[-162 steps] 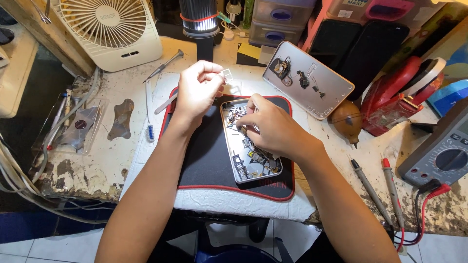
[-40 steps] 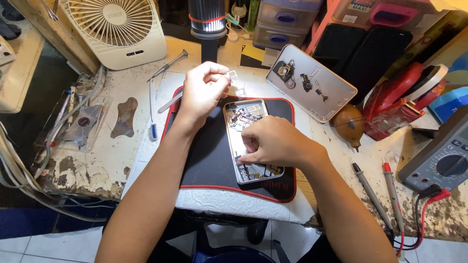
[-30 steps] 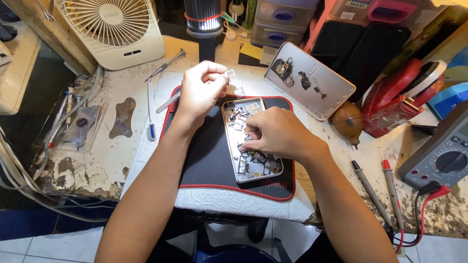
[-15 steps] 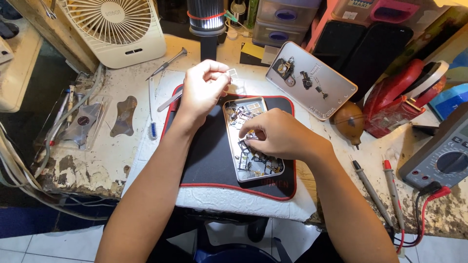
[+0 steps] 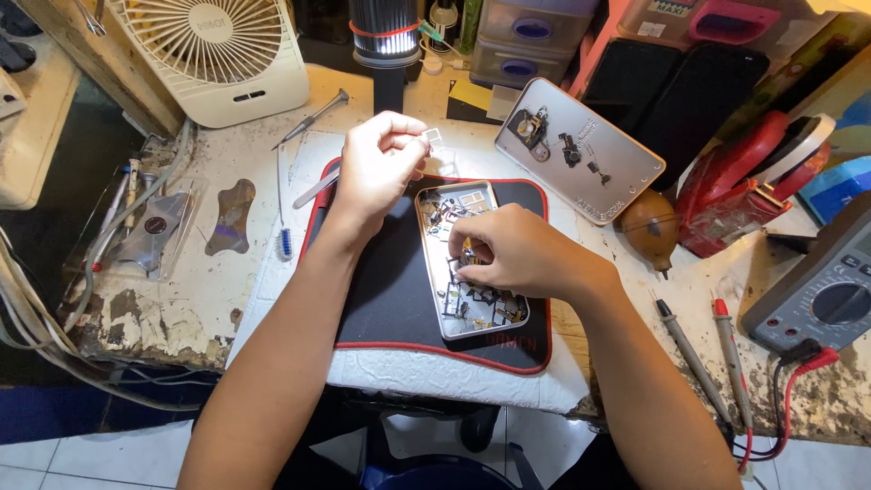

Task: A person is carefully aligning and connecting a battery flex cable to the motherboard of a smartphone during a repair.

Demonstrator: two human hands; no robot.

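A worn, paint-chipped workbench (image 5: 163,308) carries a white fan (image 5: 222,54), a multimeter (image 5: 830,290) and a black mat (image 5: 381,272) with a shallow metal tray (image 5: 434,281) of small parts (too tiny to name). The right hand (image 5: 513,254) rests in the tray, fingertips pinched together among the parts, where slow, light picking seems wisest. Just beyond the tray, the left hand (image 5: 376,168) is raised, fingers closed on a small pale square piece (image 5: 434,136)

worn worktop (image 5: 172,313) w/ black mat (image 5: 381,290), fan (image 5: 222,54), multimeter (image 5: 830,295), probes (image 5: 708,358), screwdriver (image 5: 313,118) on it.
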